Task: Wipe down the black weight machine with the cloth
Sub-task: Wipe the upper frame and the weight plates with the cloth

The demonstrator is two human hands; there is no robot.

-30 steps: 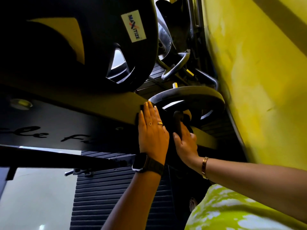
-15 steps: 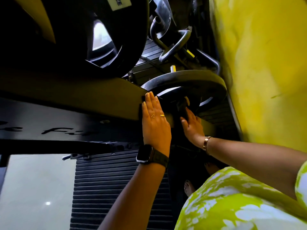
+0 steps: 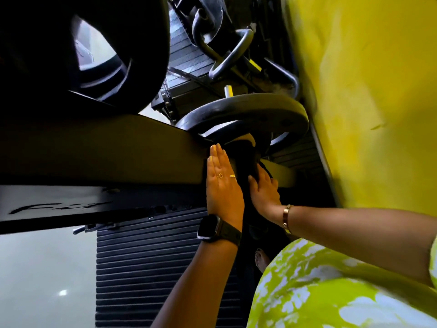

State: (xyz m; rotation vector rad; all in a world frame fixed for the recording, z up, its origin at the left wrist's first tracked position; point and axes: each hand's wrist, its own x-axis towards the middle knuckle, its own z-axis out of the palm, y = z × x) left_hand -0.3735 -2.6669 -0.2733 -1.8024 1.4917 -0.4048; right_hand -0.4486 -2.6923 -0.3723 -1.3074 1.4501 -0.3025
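Left hand (image 3: 223, 188) flat on black weight machine (image 3: 71, 200) — fingers straight, together. Right hand (image 3: 262, 195) presses dark cloth (image 3: 246, 162) just beside left fingers, below weight plate (image 3: 248, 110) — fingers curled round it or not, cannot tell.

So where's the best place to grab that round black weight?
Probably take the weight plate by its thick rounded rim, fingers through the cut-out beneath, coming from the near left. The yellow wall crowds its right edge.
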